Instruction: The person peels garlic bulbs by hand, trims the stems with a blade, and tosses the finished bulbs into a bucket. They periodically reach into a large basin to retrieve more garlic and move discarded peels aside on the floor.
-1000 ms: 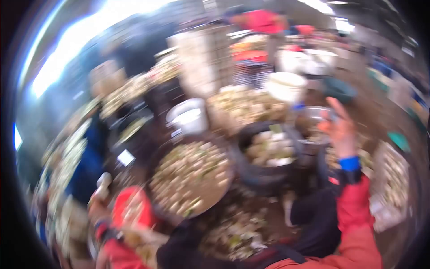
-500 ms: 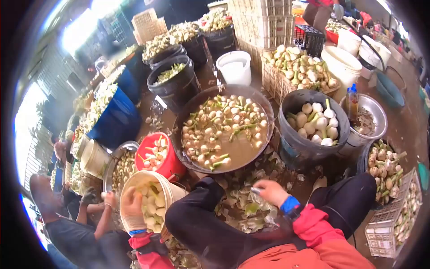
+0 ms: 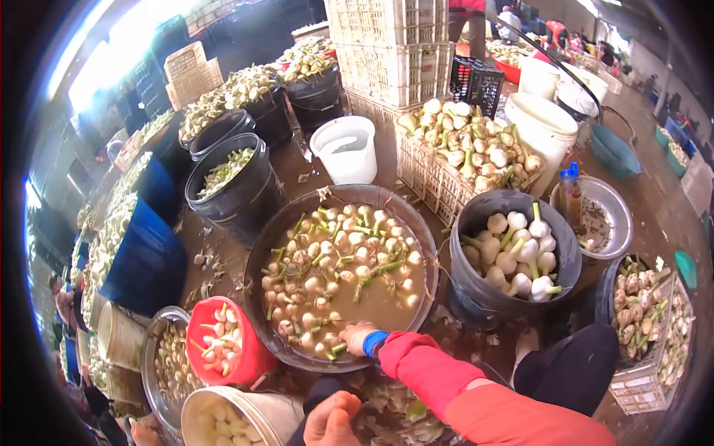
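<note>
My right hand [image 3: 360,337] reaches over the near rim of a wide dark tub [image 3: 256,342] of muddy water. Its fingers are pinched round a garlic bulb at the water's surface, mostly hidden by the hand; a green stem [image 3: 338,348] shows beside it. Many garlic bulbs [image 3: 357,238] with cut green stalks float in the tub. Low in the view, close to me, my left hand [image 3: 332,420] has loosely bent fingers, slightly apart, with nothing visible in them. It is beside a tilted white bucket [image 3: 279,412] holding pale peeled garlic.
A red basin [image 3: 256,349] of garlic stands left of the tub. To the right are a grey bucket [image 3: 465,290] of clean white bulbs and a metal basin [image 3: 617,245] with a blue-capped bottle [image 3: 570,197]. Crates [image 3: 416,160] and a white pail [image 3: 346,160] stand behind. Peelings litter the floor.
My right hand has moved from above the peelings forward into the tub. My left hand has left the white bucket and come in towards me. The view has shifted.
</note>
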`<state>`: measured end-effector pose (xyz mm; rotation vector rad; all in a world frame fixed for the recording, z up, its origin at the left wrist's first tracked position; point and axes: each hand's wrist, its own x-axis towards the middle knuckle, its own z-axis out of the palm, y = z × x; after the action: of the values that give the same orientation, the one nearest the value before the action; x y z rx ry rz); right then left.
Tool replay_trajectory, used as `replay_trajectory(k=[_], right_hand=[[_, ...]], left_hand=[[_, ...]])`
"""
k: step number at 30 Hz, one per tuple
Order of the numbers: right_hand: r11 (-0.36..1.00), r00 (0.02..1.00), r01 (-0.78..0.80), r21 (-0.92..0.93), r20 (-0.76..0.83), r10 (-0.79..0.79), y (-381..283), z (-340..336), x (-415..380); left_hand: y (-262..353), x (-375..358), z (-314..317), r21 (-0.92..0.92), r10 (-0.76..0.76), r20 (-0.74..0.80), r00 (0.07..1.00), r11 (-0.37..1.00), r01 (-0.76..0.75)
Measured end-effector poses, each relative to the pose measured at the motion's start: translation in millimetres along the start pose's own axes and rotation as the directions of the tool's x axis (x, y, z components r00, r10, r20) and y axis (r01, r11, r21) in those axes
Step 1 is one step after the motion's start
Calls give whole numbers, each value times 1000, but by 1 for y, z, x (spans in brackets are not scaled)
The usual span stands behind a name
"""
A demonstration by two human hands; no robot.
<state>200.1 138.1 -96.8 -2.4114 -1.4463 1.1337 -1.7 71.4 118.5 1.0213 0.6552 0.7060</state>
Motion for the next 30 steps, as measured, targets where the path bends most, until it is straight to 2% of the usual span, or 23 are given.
replay_trajectory(k=[2,4,6,8,10,11,12,13,14,15,16,17,18,20,21,22,24,25,26,27,28,29,30], right_hand=[[998,996,-63,15,61,62,-1,4,11],[997,993,-18,74,121,9,1,9,17],[997,996,26,69,78,-32,3,7,8],[999,990,46,-6,130,-45,-2,-14,-13],[998,999,38,45,17,-39,-3,-25,-48],[907,998,-9,421,-53,35,-1,-27,-69],[675,987,-14,738,-97,127,3,-27,-90],[670,954,157,725,-286,85,10,-20,-110],[398,943,281,873,-328,56,1,-29,-155],[318,933,294,902,-342,108,-3,-29,-184],[234,922,312,921,-353,159,-3,-26,-206],[183,919,299,937,-334,209,-1,-20,-225],[131,914,290,948,-315,255,0,-12,-241],[198,864,383,902,-426,268,1,2,-268],[235,854,381,894,-438,281,2,9,-279],[268,843,378,886,-449,295,1,13,-293],[117,853,431,895,-446,272,16,30,-296],[-94,878,430,898,-392,274,13,28,-310],[102,866,416,904,-428,259,17,25,-321],[143,826,503,852,-523,210,30,45,-300],[275,769,533,800,-593,237,27,44,-310],[223,798,512,829,-556,233,26,44,-319],[378,630,573,727,-686,364,26,60,-302]], left_hand=[[0,2,3,56,16,-1,1000,998,-16],[0,3,4,62,-15,-2,1000,998,15],[1,2,5,73,-20,7,1000,997,20],[1,0,3,70,-13,24,1000,997,11],[-1,-2,2,60,0,55,998,998,-3],[-2,-3,1,90,-2,49,999,996,-3],[-3,-5,2,121,-6,46,999,993,0],[-5,-8,6,204,30,43,999,978,-38],[-15,-8,9,142,51,69,996,988,-61],[-20,-7,11,474,237,167,957,832,-289],[-24,-6,13,707,371,321,872,518,-481],[-36,-11,14,714,374,427,823,420,-561],[-46,-12,11,736,280,539,794,301,-606],[-67,-15,20,551,83,536,840,720,-422],[-66,-24,27,663,129,596,792,478,-576],[-90,-19,17,629,147,611,778,506,-590],[-126,-19,5,536,116,519,847,728,-428],[-134,-23,4,479,108,451,886,808,-342],[-132,-30,8,472,63,417,907,838,-275],[-132,-34,9,535,171,485,857,718,-446],[-127,-43,15,602,239,548,802,553,-576],[-141,-41,10,621,273,574,772,468,-628],[-143,-46,15,632,291,586,756,420,-651]])
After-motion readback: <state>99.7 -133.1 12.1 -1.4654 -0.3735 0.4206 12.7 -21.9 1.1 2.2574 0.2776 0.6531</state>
